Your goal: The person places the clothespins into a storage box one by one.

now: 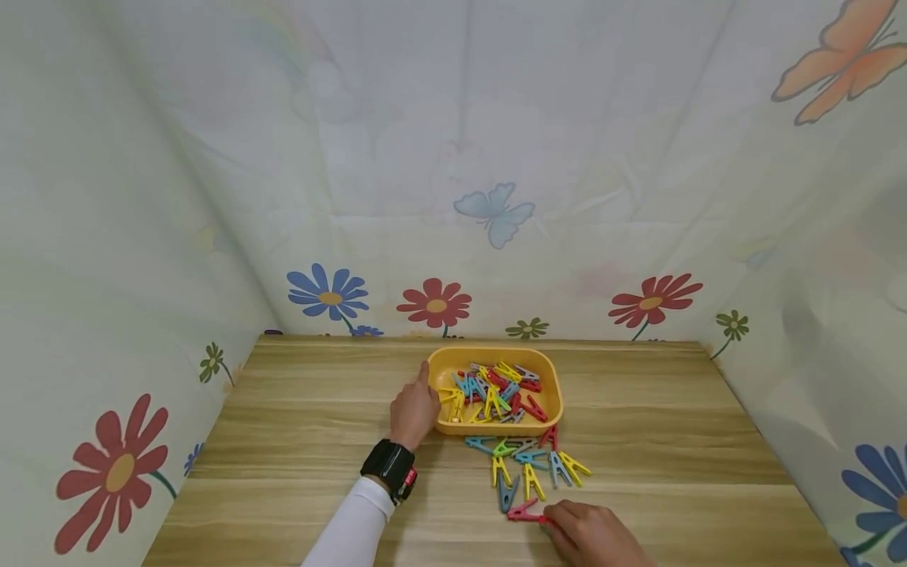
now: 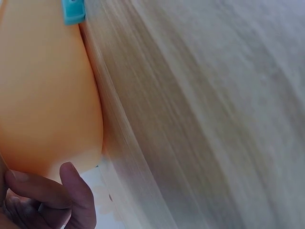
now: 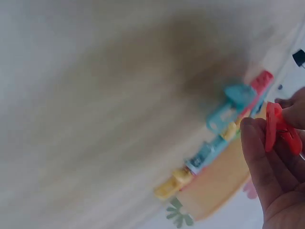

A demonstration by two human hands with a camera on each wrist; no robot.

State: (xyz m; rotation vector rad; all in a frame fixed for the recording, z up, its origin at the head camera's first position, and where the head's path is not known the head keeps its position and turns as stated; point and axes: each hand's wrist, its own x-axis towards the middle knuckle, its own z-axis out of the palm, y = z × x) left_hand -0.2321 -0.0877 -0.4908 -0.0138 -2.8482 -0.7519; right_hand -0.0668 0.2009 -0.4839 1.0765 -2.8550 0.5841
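Observation:
A yellow plastic bin (image 1: 496, 430) with several colored clothespins (image 1: 492, 400) in it stands on the wooden table. My left hand (image 1: 414, 408) is at its left side, the index finger lying along the rim; in the left wrist view the fingers (image 2: 78, 198) are against the bin's end wall (image 2: 47, 95). Low on the right, my right hand (image 1: 591, 535) pinches a red clothespin (image 3: 271, 128) between thumb and fingers. Just left of those fingertips a pink clothespin (image 1: 523, 512) lies on the table. A teal clothespin (image 3: 228, 109) shows near it in the right wrist view.
Between the bin and my right hand lie several loose clothespins, among them a dark blue one (image 1: 507, 493), a yellow one (image 1: 533, 482) and a red one (image 1: 549, 437). Wooden tabletop (image 1: 305, 409) extends to both sides. A flower-printed curtain (image 1: 453, 260) hangs around the table's back and sides.

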